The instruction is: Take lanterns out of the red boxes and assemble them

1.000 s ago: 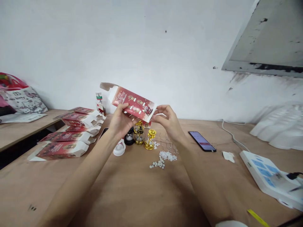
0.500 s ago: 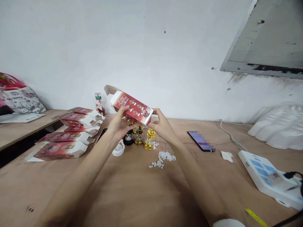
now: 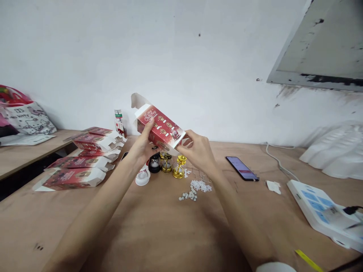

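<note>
A red printed cardboard box (image 3: 162, 127) is held tilted above the table, its upper left end open with white flaps standing out. My left hand (image 3: 141, 145) grips it from below, thumb on the printed face and fingers underneath. At the lower right end, my right hand (image 3: 197, 149) has its fingers closed on the box's edge; the fingertips are partly hidden. Below the box stand small lantern-like ornaments: a gold one (image 3: 178, 169), a black one (image 3: 154, 165), a dark gold one (image 3: 166, 165) and a white one (image 3: 142, 176) lying tipped.
Several similar red boxes (image 3: 75, 178) lie at the left. Small white plastic pieces (image 3: 200, 185) and round silvery button-like pieces (image 3: 189, 195) lie mid-table. On the right are a phone (image 3: 241, 168), a white crumpled scrap (image 3: 273, 187) and a white power strip (image 3: 314, 207). A small bottle (image 3: 119, 122) stands behind.
The box has tilted a little more steeply, its open end rising slightly. My right hand's fingers have shifted at the lower end, and both hands still hold the box.
</note>
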The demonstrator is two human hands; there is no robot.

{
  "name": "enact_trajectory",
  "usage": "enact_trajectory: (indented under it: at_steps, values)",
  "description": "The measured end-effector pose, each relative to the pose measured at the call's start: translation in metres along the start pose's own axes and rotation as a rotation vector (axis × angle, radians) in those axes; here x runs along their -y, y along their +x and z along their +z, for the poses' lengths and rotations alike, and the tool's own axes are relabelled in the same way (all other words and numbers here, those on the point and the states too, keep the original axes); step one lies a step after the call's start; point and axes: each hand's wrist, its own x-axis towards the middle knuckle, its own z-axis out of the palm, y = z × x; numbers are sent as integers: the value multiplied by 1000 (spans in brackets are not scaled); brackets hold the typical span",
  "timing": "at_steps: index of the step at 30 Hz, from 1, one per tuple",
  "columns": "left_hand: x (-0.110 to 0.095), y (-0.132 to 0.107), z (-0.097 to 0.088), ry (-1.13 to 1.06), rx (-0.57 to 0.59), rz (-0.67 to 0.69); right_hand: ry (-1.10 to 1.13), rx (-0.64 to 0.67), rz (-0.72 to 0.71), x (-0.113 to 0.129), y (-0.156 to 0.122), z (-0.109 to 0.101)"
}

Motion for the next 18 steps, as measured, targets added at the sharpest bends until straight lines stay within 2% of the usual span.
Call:
enact_trajectory:
  at_steps: [10, 18]
  values:
    - [-4, 0, 0, 79, 20, -112, -226, 56, 1, 14, -8, -7]
    - [1, 3, -2, 149, 9, -17, -47, 133, 8, 17, -9, -21]
